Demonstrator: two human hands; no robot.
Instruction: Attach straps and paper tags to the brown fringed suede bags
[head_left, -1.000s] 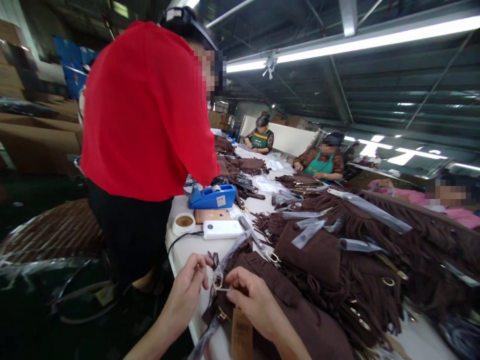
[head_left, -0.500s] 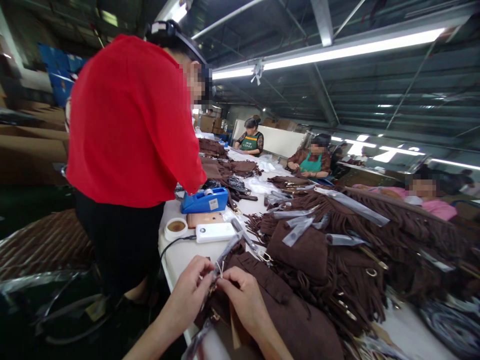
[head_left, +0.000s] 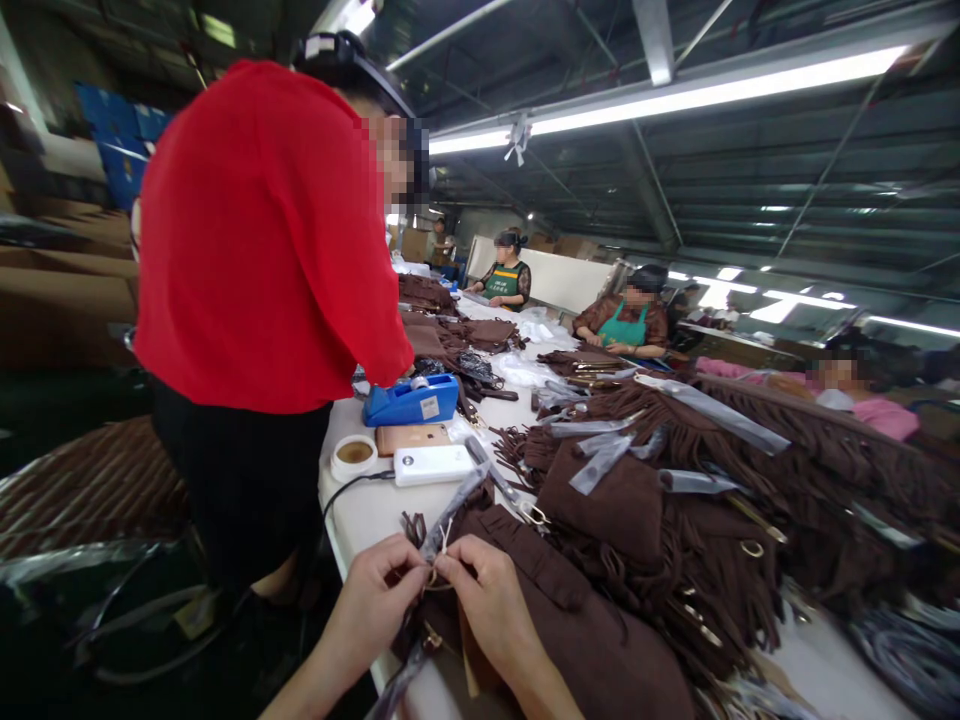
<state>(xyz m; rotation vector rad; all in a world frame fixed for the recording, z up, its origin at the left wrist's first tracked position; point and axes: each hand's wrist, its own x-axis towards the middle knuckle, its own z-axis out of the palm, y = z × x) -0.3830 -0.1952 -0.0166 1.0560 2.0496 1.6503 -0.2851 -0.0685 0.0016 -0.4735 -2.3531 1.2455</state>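
My left hand point(head_left: 384, 590) and my right hand point(head_left: 486, 598) meet above a brown fringed bag point(head_left: 577, 630) at the table's near edge. Both pinch a thin white string point(head_left: 444, 538), thumbs against index fingers, with the fingertips almost touching. The string runs by a strap wrapped in clear plastic point(head_left: 459, 500). Below my left fingers a gold clasp point(head_left: 430, 640) shows on the bag's strap. A tan paper piece point(head_left: 474, 655) hangs beneath my right hand. The exact loop between my fingertips is too small to make out.
Past my hands lie a white power bank point(head_left: 433, 465) with a cable, a phone point(head_left: 411, 438), a round white tub point(head_left: 352, 457) and a blue tape dispenser point(head_left: 412, 400). More brown fringed bags point(head_left: 600, 500) heap to the right. A person in red point(head_left: 262, 240) leans over the table's left side.
My left hand has shifted slightly down, its fingertips now pinched together close to my right fingertips. The brown fringe ends beside the wrapped strap now show above my left hand.
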